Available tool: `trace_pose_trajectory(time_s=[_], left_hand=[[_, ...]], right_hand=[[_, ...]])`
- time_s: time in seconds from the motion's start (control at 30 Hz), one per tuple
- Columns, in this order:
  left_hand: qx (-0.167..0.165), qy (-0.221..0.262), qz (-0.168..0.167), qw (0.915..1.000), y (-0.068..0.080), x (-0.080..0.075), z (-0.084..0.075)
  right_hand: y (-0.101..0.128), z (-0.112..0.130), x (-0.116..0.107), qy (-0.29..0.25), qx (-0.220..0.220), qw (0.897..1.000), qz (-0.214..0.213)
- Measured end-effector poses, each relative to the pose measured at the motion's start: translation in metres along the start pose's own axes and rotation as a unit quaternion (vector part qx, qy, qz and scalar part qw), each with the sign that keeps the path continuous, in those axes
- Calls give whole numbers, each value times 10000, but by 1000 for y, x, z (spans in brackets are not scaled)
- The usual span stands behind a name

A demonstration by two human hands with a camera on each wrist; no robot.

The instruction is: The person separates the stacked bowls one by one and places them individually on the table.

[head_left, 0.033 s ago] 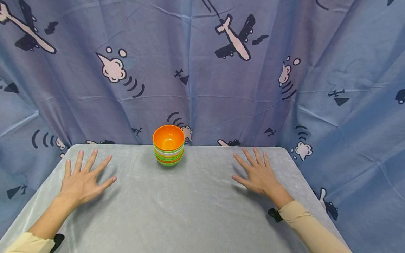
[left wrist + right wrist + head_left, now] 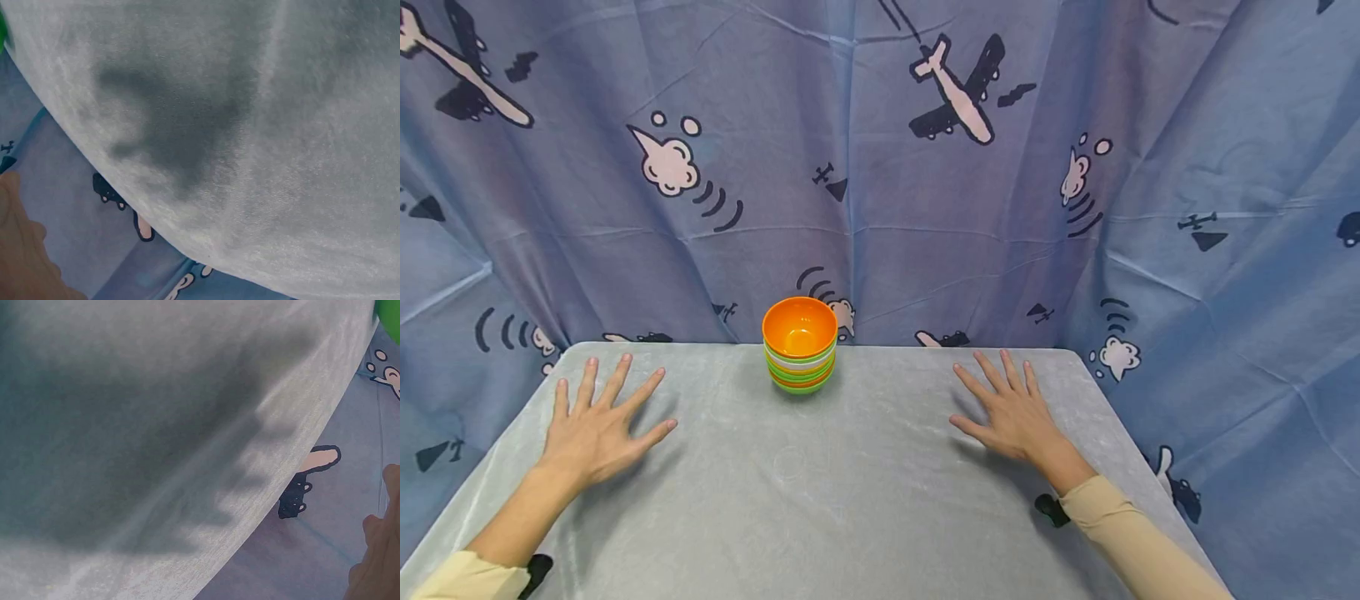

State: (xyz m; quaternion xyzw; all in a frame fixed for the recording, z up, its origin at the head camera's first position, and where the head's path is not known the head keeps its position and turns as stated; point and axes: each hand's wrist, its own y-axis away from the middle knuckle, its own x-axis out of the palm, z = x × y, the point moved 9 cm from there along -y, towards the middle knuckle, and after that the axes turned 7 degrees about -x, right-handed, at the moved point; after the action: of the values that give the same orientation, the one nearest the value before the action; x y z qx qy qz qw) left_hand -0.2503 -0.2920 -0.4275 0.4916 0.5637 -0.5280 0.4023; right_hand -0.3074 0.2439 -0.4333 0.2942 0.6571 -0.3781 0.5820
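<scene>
On the grey table (image 2: 865,500) | left hand (image 2: 597,427) laid flat, fingers spread, nothing held | right hand (image 2: 1011,412) laid flat, fingers spread, nothing held | stack of bowls (image 2: 800,343) set between them at the far edge, well apart from both | aeroplane-print curtain (image 2: 880,167) hung behind

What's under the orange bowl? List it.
The orange bowl tops a nested stack: white, green and orange rims show. Their insides are covered, and so is the exact count.
</scene>
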Motion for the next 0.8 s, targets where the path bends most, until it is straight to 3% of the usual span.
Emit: trace_pose_trajectory(time_s=[0.3, 0.43, 0.5, 0.6, 0.7, 0.8], left_hand=[[-5, 206, -5, 9998, -1, -8, -2], [167, 681, -52, 9975, -3, -14, -8], [290, 1157, -40, 9929, -5, -16, -12], [375, 2214, 171, 9743, -9, -17, -20], [287, 3341, 558, 9404, -11, -11, -27], [182, 4140, 806, 9065, -13, -4, -33]], right_hand=[[-4, 2, 4, -313, -52, 9993, 171], [-10, 8, -4, -1033, -378, 9939, -110], [-14, 10, -9, -1644, -542, 9844, -300], [-20, 10, -14, -2748, -581, 9585, -482], [-28, 11, -14, -3722, -426, 9257, -527], [-39, 15, -14, -4299, -359, 9003, -580]])
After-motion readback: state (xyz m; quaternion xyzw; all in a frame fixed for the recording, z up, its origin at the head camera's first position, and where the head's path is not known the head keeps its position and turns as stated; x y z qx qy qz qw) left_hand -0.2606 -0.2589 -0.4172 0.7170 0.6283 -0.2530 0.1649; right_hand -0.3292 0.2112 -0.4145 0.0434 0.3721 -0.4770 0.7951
